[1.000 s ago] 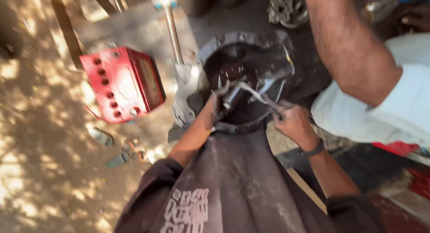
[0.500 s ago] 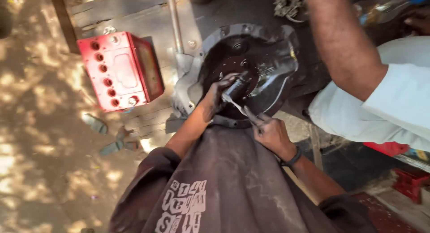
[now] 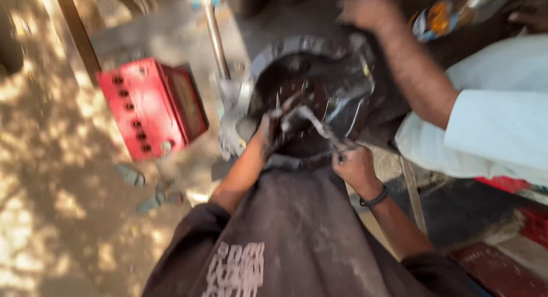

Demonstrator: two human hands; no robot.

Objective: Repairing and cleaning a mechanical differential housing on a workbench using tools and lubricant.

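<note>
Since a moment ago the view has blurred. Right hand (image 3: pixel 355 167) fingers curl around pliers (image 3: pixel 311 121); left hand (image 3: pixel 273 130), grip unclear, presses inside the greasy round housing (image 3: pixel 342 74) ahead. Slick metal might let the pliers slip onto fingers.

The battery (image 3: pixel 149 107) is bright red with a row of dark round caps along its top. The housing (image 3: pixel 313 85) is dull silver-grey outside, black within. The tool (image 3: pixel 311 121) is bare grey metal. The shirt (image 3: pixel 297 234) is dark brown with pale lettering. The wristband (image 3: pixel 375 198) is black. The co-worker's sleeve (image 3: pixel 491 120) is pale blue-white.
</note>
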